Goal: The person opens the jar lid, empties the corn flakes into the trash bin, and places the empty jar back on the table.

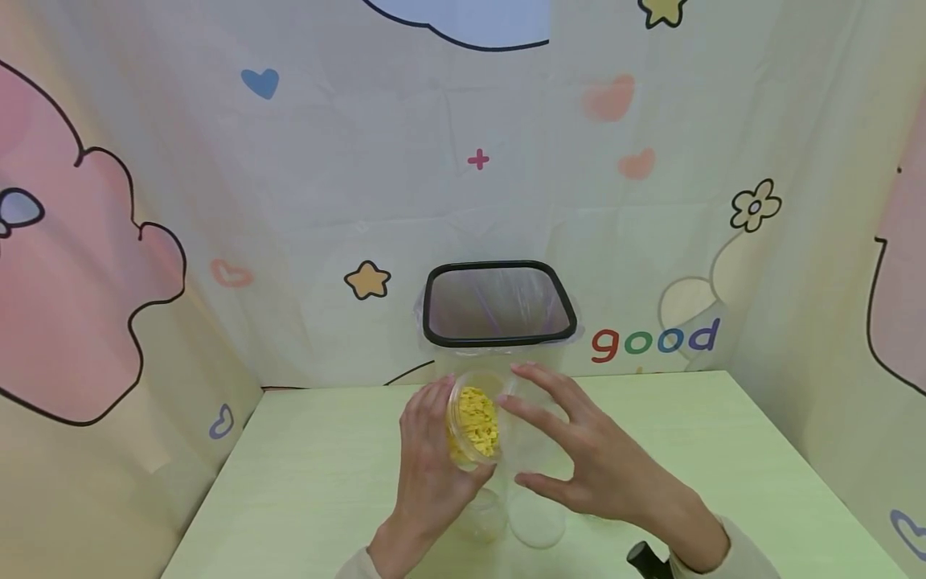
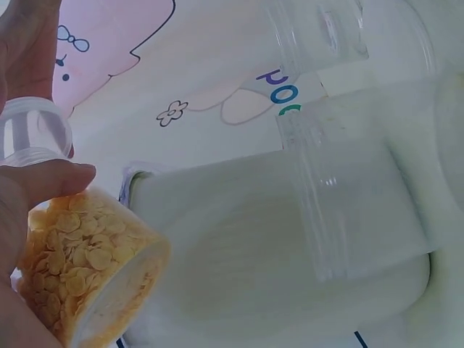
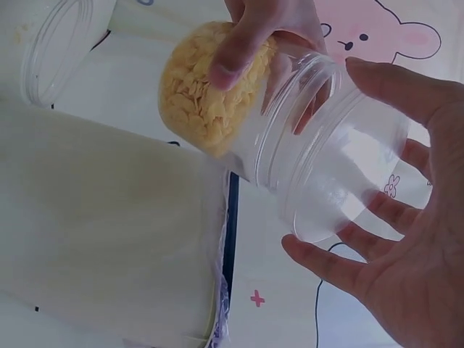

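My left hand (image 1: 434,450) grips a clear jar of yellow flakes (image 1: 479,422), its thumb pressed on the side in the right wrist view. The jar tilts, its mouth end toward the right hand. At that end a clear round part (image 3: 348,163), apparently a lid, shows; whether it is seated cannot be told. My right hand (image 1: 604,454) spreads its thumb and fingers about this part, fingertips at or very near its edge; contact is unclear. Two clear jars stand close by: one (image 2: 362,196) in front of the bin, another (image 2: 319,36) beside it.
A bin (image 1: 499,342) with a black rim and a plastic liner stands at the back of the pale green table (image 1: 325,458). A dark cylindrical object (image 1: 644,556) lies by the right wrist. A printed curtain (image 1: 325,161) encloses the back and sides.
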The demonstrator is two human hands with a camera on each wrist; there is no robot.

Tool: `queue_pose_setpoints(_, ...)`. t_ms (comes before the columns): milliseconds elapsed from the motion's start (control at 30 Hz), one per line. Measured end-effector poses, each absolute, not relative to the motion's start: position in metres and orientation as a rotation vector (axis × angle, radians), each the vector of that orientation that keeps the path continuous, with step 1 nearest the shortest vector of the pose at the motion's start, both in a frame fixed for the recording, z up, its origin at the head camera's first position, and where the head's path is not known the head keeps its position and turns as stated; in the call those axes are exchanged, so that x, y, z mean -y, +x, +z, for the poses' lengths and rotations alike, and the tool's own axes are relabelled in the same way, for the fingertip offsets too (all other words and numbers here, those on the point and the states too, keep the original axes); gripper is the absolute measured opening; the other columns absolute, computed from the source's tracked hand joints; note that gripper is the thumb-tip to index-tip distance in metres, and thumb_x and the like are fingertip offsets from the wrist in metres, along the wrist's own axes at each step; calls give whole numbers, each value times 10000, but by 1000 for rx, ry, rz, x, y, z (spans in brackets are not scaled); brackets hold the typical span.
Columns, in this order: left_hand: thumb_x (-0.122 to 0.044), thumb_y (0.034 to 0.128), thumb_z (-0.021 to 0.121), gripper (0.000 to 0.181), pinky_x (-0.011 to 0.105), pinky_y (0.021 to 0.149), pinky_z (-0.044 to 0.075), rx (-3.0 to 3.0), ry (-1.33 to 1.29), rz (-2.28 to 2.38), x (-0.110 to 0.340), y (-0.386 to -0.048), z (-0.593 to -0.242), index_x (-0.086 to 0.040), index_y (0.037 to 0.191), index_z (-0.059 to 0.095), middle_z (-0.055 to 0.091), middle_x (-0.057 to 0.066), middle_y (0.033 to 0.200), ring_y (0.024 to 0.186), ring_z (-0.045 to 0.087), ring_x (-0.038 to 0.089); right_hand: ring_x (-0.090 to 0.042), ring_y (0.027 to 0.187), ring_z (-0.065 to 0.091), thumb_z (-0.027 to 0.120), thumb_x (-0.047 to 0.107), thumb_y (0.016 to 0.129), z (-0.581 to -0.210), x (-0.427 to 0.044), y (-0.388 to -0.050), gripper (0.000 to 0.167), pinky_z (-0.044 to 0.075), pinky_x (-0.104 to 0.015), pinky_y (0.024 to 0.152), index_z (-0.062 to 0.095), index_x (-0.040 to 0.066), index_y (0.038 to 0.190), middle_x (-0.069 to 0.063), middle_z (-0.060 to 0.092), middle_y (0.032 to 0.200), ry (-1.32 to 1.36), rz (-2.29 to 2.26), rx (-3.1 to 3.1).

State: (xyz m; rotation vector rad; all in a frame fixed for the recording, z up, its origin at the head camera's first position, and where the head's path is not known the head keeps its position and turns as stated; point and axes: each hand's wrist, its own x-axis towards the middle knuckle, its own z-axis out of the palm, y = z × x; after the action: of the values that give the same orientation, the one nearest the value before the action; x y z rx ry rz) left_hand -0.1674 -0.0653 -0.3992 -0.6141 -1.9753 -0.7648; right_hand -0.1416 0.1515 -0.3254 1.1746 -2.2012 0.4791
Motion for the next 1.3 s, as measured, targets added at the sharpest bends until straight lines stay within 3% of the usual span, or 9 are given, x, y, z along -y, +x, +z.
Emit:
queue_pose_setpoints(267, -275, 511, 966, 1128, 456, 1019, 382, 2020, -556, -860, 75, -168, -402, -45, 1449, 383, 483, 80, 1413, 1278, 448, 281, -225, 1408, 372, 804, 452, 771, -336, -159, -139, 815, 531, -463, 960, 456, 206, 1466, -74, 335, 1568, 1118, 510, 2261)
queue_pose_setpoints(833, -203, 484, 978, 1194, 454, 976, 454, 2114, -412, -955, 108, -163, -417, -158, 1495, 344, 449, 17, 1446, 1274, 429, 223, -225, 1383, 412, 755, 514, 809, -373, -153, -141, 821, 543, -442, 947, 405, 236, 1497, -24, 348, 1563, 1161, 520, 2365)
queue_pose_setpoints(1133, -196, 489, 972, 1180, 470, 921, 462, 2101, -394, -959, 125, -162, -425, -94, 1488, 352, 472, 75, 1411, 1235, 442, 245, -198, 1381, 416, 753, 539, 799, -388, -138, -142, 828, 543, -392, 953, 391, 286, 1500, -8, 357, 1555, 1212, 496, 2366)
queue_pose_setpoints(1300, -157, 481, 975, 1208, 493, 930, 462, 2154, -314, -1044, 136, -160, -431, -169, 1503, 331, 468, 82, 1409, 1237, 423, 226, -200, 1350, 445, 777, 518, 778, -391, -127, -141, 849, 538, -390, 959, 387, 298, 1499, -4, 367, 1544, 1254, 470, 2334)
